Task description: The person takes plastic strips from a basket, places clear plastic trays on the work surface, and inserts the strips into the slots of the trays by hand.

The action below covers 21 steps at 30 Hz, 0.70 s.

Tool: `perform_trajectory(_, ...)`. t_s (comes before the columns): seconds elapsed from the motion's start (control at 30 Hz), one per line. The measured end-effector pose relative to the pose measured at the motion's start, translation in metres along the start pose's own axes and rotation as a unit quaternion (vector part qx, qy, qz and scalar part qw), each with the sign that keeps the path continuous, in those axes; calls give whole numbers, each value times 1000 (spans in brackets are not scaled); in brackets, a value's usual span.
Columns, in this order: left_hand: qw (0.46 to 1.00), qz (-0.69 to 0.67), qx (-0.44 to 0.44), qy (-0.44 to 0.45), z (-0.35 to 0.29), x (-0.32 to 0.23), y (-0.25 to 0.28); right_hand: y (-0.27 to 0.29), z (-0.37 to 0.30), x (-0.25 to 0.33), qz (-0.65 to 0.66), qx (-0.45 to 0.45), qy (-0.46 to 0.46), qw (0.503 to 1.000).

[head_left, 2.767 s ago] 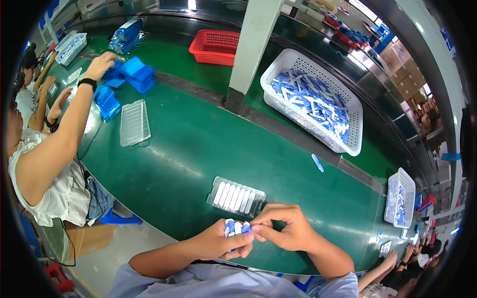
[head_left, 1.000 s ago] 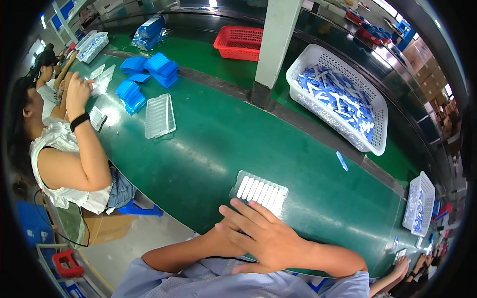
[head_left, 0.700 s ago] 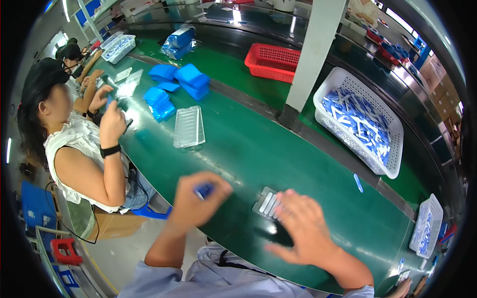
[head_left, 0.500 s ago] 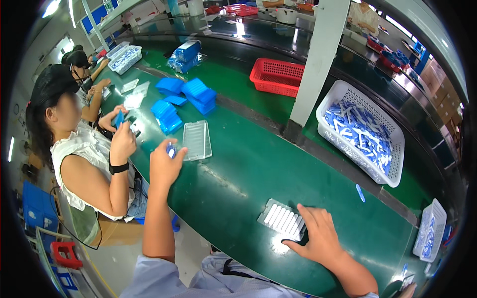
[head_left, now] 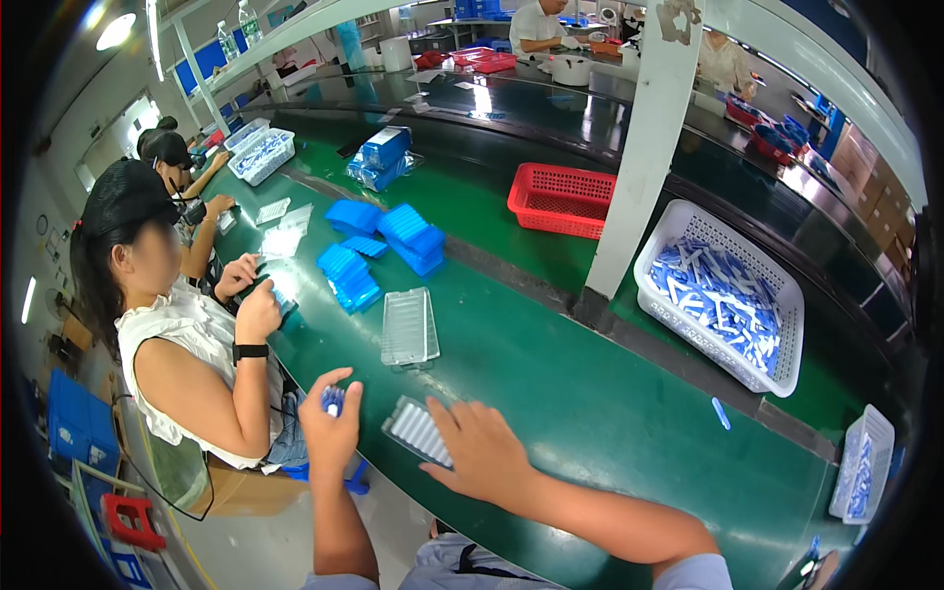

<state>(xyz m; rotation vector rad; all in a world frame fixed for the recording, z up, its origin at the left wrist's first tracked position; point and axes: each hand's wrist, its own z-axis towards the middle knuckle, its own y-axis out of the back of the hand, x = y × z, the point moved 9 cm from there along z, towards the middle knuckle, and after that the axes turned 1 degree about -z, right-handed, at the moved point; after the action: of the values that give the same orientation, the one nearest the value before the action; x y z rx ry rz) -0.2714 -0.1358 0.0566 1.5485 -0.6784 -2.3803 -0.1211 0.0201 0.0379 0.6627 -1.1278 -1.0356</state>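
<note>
The green table (head_left: 570, 423) is topped, toward its far edge, by a white basket (head_left: 789, 364) of loose sticks (head_left: 723, 310); near the near edge, by the half-spread right hand (head_left: 484, 454), a clear tray (head_left: 396, 411) is held at one end, filled with white sticks (head_left: 417, 434); by the curled left hand (head_left: 330, 433), small blue-and-white pieces (head_left: 332, 401) are gripped.

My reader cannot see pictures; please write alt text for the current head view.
A person's right hand partly covers a clear plastic tray of slim white sticks on a green table; the left hand holds blue-and-white pieces. Another person sits at left.
</note>
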Motion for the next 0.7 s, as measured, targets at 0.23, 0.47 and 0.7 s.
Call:
perform_trajectory(0.23,988,-147,-54,-5,-13,-50,94,11,102,-4,-61,-104,-74,990)
perform_trajectory(0.47,823,-421,181,-335,-56,-222,100,-55,163,-33,-167,140,-248,944)
perform_trajectory(0.7,514,-594,545,-293,-93,-294,70,-22,115,-83,-191,123,-256,940)
